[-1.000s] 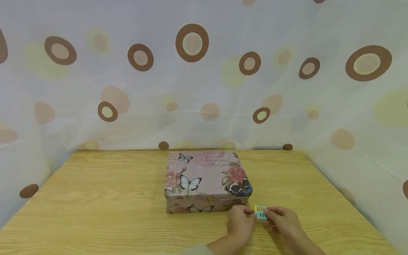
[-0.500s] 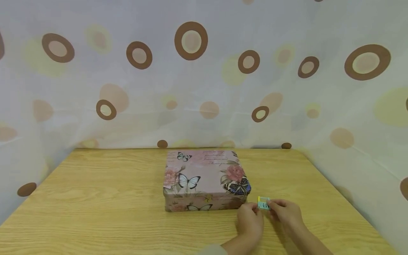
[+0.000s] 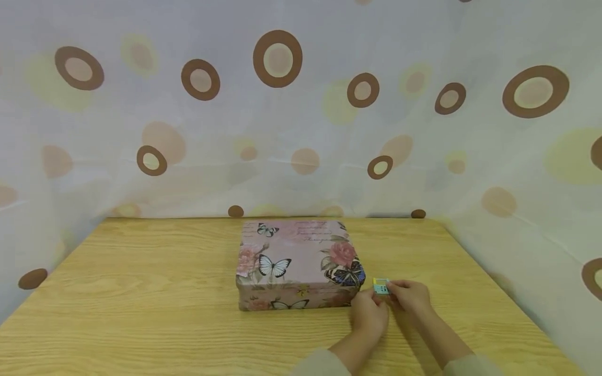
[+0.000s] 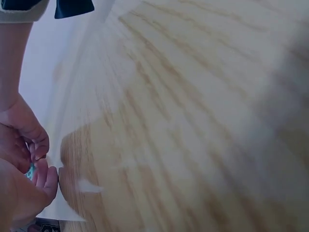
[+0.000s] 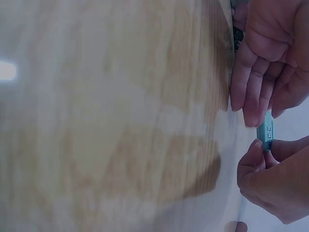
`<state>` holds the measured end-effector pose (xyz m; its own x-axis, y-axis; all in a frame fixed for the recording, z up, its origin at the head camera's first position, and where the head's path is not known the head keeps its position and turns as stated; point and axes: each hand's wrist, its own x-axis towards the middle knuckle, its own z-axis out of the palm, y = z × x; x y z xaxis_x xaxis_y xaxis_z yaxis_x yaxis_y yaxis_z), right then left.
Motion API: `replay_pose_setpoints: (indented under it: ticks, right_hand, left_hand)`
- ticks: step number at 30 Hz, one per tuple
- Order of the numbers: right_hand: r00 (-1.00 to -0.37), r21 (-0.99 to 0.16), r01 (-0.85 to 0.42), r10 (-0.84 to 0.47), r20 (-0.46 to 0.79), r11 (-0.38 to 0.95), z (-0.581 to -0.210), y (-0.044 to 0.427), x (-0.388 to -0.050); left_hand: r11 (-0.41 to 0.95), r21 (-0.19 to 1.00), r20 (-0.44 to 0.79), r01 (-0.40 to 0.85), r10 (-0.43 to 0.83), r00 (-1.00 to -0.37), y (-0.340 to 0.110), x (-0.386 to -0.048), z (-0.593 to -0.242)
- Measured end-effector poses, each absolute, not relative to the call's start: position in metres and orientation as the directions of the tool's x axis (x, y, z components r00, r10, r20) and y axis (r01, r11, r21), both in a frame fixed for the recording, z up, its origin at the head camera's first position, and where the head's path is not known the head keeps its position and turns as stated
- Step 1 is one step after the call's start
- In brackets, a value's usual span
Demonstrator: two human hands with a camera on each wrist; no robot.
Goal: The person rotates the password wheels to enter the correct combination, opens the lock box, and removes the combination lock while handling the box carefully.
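Note:
A small teal combination padlock (image 3: 381, 286) with a yellow edge is held just above the table, off the box's front right corner. My right hand (image 3: 413, 298) pinches its right end between thumb and fingers. At the other end, the left hand (image 3: 370, 313) holds it with thumb and index finger, the remaining fingers loosely bent. In the right wrist view the padlock (image 5: 266, 131) shows a row of dials between the two hands. Fingers mostly cover it in the left wrist view. Beside the left hand stands a pink box (image 3: 301, 261), lid down, with a gold clasp (image 3: 303, 289) on its front.
The wooden table (image 3: 141, 282) reaches back to a pale curtain (image 3: 211, 130) printed with brown rings, which also runs along both sides. The box's front right corner lies very near the left hand.
Both hands and the padlock have moved a little away from the person, up in the head view. The padlock stays between the hands. The head view has shifted slightly.

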<state>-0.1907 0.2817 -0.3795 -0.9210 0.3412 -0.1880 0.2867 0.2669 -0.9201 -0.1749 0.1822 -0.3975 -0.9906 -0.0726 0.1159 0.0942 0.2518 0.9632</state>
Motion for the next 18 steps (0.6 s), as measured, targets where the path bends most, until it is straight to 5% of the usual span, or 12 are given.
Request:
replay_pose_setpoints:
  ticks: [18]
  right_hand:
    - [-0.895,-0.876,0.349,0.397,-0.205,0.333,-0.386,0.281,-0.214]
  left_hand:
    - [0.191,0.971,-0.14,-0.144,-0.035,-0.99,0.19,-0.186,-0.395]
